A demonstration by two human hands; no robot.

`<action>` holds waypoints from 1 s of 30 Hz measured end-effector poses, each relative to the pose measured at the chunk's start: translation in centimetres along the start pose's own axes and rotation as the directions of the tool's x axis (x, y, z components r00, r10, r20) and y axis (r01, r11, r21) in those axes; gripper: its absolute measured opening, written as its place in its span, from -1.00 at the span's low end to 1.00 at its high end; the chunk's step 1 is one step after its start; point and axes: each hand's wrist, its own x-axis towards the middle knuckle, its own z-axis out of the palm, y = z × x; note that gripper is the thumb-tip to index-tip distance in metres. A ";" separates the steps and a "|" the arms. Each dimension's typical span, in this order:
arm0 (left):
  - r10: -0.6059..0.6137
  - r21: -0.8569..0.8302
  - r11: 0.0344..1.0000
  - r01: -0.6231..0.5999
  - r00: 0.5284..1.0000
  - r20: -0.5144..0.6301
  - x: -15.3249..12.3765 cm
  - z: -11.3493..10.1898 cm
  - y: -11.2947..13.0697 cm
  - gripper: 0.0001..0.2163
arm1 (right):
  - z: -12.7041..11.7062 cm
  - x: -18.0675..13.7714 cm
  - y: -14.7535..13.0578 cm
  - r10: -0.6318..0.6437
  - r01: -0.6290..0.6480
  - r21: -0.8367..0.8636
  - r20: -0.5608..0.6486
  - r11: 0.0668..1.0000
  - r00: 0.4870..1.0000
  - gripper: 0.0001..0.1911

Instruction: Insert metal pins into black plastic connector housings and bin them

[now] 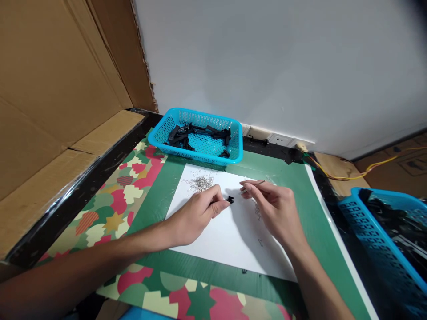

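My left hand (199, 212) rests on a white sheet (230, 235) and pinches a small black plastic part (229, 200) between thumb and fingertips. My right hand (273, 205) lies just to the right of it, fingers closed on a thin stick-like tool (256, 182) whose end points up and right. A pile of small metal springs (200, 182) lies on the sheet just beyond my left hand. A few loose springs (257, 212) are scattered beside my right hand.
A blue mesh basket (199, 135) with several black plastic parts stands at the back of the green mat (300, 186). Another blue basket (383, 240) with dark parts sits at the right edge. Cardboard walls rise on the left. A yellow cable (353, 175) runs at the back right.
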 end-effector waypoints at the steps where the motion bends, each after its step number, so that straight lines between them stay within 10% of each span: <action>1: 0.001 0.000 1.000 -0.001 1.000 -0.003 0.0 0.0 0.0 -0.67 | 0.2 0.0 0.0 0.036 -0.035 0.048 -0.017 0.998 0.999 -0.67; 30: -0.024 -0.182 0.983 0.023 1.000 -0.003 0.3 0.4 -1.1 -0.62 | 3.0 -1.3 0.0 0.073 -0.063 0.082 -0.122 0.995 0.990 -0.69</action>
